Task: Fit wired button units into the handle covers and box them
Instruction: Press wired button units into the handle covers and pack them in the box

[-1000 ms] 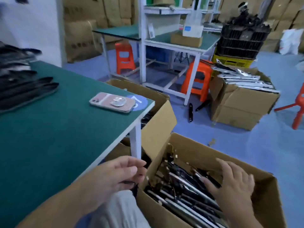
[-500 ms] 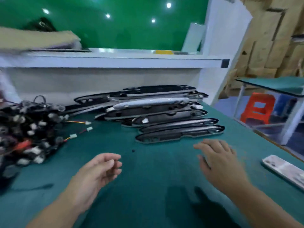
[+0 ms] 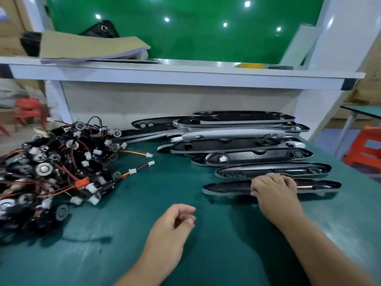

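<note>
Several long dark handle covers (image 3: pixel 243 144) lie stacked in a row on the green table (image 3: pixel 127 252), right of centre. My right hand (image 3: pixel 273 187) rests on the nearest handle cover (image 3: pixel 225 187), fingers curled over its middle. My left hand (image 3: pixel 172 226) hovers above the table in front of me, fingers loosely curled and holding nothing. A tangled heap of wired button units (image 3: pixel 51 168) with red and black wires and white plugs sits at the left.
A white shelf (image 3: pixel 185 73) runs across the back above the table, carrying folded cardboard (image 3: pixel 90 47). An orange stool (image 3: pixel 365 149) stands off the table's right edge. A red stool (image 3: pixel 26 109) shows at the far left.
My view swung from the box of finished parts on the floor back to the table. My right hand moved forward onto the nearest handle cover. My left hand stays low and loose.
</note>
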Tool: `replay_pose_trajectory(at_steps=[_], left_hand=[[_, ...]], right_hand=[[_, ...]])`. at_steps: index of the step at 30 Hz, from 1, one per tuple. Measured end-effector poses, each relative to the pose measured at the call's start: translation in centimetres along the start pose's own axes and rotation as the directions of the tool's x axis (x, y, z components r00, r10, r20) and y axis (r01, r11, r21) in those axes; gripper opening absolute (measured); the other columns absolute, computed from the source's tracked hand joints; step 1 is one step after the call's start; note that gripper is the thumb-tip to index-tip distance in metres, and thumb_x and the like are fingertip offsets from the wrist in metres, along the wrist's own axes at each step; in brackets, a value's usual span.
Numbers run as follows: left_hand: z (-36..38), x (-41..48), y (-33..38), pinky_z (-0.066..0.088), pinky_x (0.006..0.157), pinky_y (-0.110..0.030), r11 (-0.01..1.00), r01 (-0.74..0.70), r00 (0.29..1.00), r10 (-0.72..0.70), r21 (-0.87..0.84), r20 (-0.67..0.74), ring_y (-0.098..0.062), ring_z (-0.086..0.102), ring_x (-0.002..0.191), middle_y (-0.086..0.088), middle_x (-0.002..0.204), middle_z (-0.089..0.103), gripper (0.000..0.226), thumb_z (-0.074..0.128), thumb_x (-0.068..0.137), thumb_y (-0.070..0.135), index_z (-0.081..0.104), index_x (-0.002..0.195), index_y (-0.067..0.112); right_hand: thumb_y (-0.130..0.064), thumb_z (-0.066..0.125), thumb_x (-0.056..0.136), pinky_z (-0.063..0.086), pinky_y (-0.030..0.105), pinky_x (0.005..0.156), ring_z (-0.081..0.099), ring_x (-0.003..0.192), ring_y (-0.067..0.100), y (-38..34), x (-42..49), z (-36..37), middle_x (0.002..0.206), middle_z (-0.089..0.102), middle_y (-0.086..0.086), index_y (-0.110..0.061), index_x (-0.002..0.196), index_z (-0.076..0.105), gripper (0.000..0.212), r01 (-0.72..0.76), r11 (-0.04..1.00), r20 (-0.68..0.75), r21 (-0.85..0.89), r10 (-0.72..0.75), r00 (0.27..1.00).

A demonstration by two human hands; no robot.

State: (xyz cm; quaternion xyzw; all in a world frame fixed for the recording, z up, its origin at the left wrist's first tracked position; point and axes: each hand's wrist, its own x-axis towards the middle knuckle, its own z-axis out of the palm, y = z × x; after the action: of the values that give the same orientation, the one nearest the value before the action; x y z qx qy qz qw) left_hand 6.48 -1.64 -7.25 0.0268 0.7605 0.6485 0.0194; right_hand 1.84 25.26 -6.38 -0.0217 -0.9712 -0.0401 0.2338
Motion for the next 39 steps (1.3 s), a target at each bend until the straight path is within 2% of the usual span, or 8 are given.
replay_pose_trajectory(at_steps=[5,8,11,15,21,27,33,39], left_hand=[[-0.3,0.1,0.2,0.045,0.103,-0.041,0.991,0.011,0.995,-0.024,-0.135,-0.097,-0.011,0.062,0.102,0.010,0.101,0.068,0.020,0.064,0.088,0.013,0.065,0.097,0.031],[-0.5,-0.1,0.7,0.043,0.106,-0.040,0.974,0.064,0.995,-0.078,-0.215,-0.056,-0.010,0.061,0.106,0.009,0.110,0.064,0.034,0.065,0.072,0.039,0.062,0.105,0.030],[-0.6,-0.4,0.8,0.039,0.109,-0.038,0.969,0.106,0.994,-0.108,-0.223,0.005,-0.006,0.058,0.109,0.013,0.116,0.061,0.043,0.066,0.070,0.048,0.058,0.109,0.030],[-0.5,-0.9,0.7,0.040,0.101,-0.030,0.920,0.164,0.986,-0.141,-0.356,0.089,-0.003,0.054,0.110,0.010,0.126,0.057,0.042,0.062,0.086,0.041,0.053,0.124,0.025],[-1.4,-1.0,1.5,0.056,0.064,-0.033,0.674,0.170,0.968,-0.249,-0.719,-0.004,-0.016,0.071,0.065,-0.006,0.090,0.071,0.012,0.051,0.096,0.006,0.056,0.103,0.014],[-4.3,-0.5,2.1,0.058,0.057,-0.028,0.752,0.047,0.974,-0.181,-0.657,-0.138,-0.017,0.072,0.067,-0.009,0.103,0.066,0.016,0.050,0.096,0.001,0.056,0.100,0.016],[-5.0,-0.4,2.2,0.055,0.056,-0.027,0.833,0.049,0.974,-0.162,-0.551,-0.159,-0.019,0.068,0.073,-0.008,0.100,0.066,0.019,0.050,0.096,0.003,0.058,0.100,0.021],[-7.0,-1.1,2.4,0.059,0.059,-0.028,0.806,0.140,0.986,-0.165,-0.575,0.009,-0.016,0.068,0.067,-0.004,0.085,0.071,0.020,0.050,0.096,0.005,0.060,0.106,0.019]], right_hand=[[-0.025,0.045,0.096,0.039,0.023,0.075,0.055,0.083,0.003,-3.7,0.1,-6.8,0.102,0.063,-0.019,-0.028,0.078,0.042,0.019,0.134,0.916,-0.160,0.378,-0.078,0.984],[-0.037,0.039,0.091,0.036,0.015,0.043,0.052,0.054,-0.003,-5.2,-0.5,-13.6,0.077,0.058,-0.035,-0.038,0.079,0.044,0.013,0.100,0.721,-0.304,0.685,0.158,0.939],[-0.036,0.044,0.088,0.039,0.014,0.052,0.050,0.052,0.001,-4.9,-1.3,-16.9,0.064,0.057,-0.017,-0.040,0.076,0.049,0.013,0.217,0.403,-0.384,0.889,0.398,0.833],[-0.017,0.037,0.099,0.046,0.017,0.062,0.049,0.058,0.002,-3.5,-2.5,-14.6,0.061,0.052,-0.013,-0.024,0.074,0.050,0.029,0.270,-0.440,-0.046,0.856,0.457,0.888],[-0.015,0.041,0.100,0.057,0.023,0.070,0.067,0.068,0.008,-3.0,-5.3,-8.2,0.075,0.069,-0.003,-0.015,0.089,0.055,0.018,0.060,-0.762,0.423,0.645,0.421,0.802],[-0.045,0.045,0.096,0.054,0.036,0.068,0.072,0.082,0.026,-1.1,-6.6,-6.7,0.092,0.074,0.012,-0.006,0.096,0.066,0.044,-0.719,-0.083,0.723,0.690,0.125,0.679],[-0.058,0.062,0.075,0.040,0.026,0.090,0.052,0.115,0.011,-1.7,-6.2,-6.1,0.114,0.059,-0.021,-0.043,0.114,0.057,0.042,-0.136,0.875,0.135,0.465,0.081,0.988],[-0.097,0.022,0.047,0.015,0.042,0.113,0.031,0.133,0.007,0.3,-6.1,-3.7,0.141,0.039,-0.019,-0.043,0.143,0.024,0.110,0.010,0.986,0.366,0.168,-0.072,0.928]])
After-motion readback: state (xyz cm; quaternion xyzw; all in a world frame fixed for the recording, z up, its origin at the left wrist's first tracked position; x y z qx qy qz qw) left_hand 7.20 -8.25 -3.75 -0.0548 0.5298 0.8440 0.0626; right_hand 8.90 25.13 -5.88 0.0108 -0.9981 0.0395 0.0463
